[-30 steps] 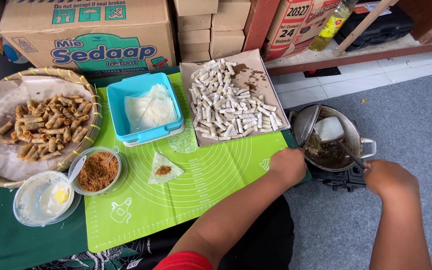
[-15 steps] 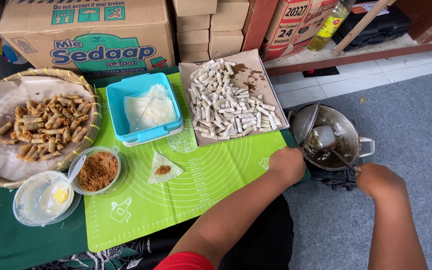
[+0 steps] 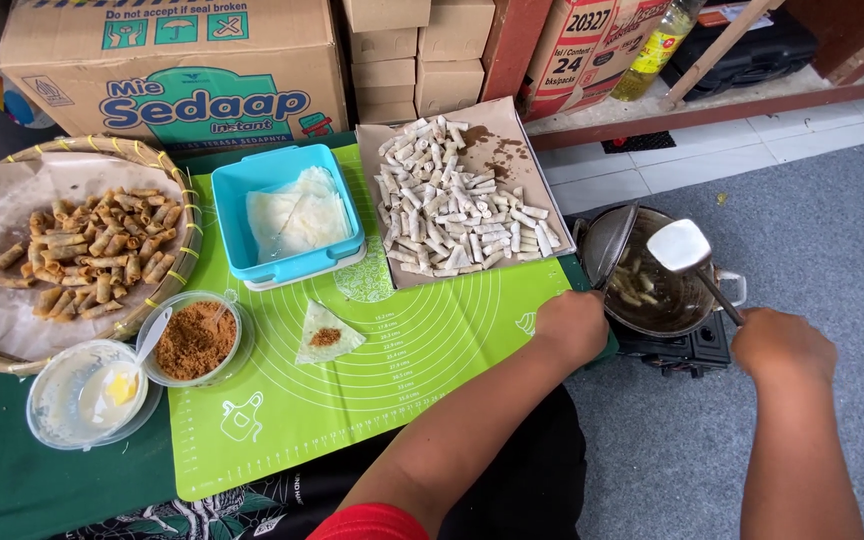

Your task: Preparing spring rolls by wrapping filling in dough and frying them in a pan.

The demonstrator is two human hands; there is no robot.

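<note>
My right hand (image 3: 784,346) grips the handle of a metal spatula (image 3: 680,246), whose pale blade is raised over a dark wok (image 3: 694,312) of oil with a few rolls frying in it. The wok sits on a small black stove (image 3: 692,350) on the floor. My left hand (image 3: 572,326) is a closed fist resting on the right edge of the green mat (image 3: 402,370), just left of the wok. A metal strainer (image 3: 604,243) leans on the wok's left rim.
A board of several uncooked white rolls (image 3: 457,205) lies behind my left hand. Further left sit a blue tub of wrappers (image 3: 287,215), a filled wrapper (image 3: 326,335), a bowl of brown filling (image 3: 195,340), a paste bowl (image 3: 87,390) and a basket of fried rolls (image 3: 82,250). Cardboard boxes (image 3: 172,70) stand behind.
The spatula blade dipped into the wok and has come back up above the oil. My right hand swung left, then back right. My left hand stayed put.
</note>
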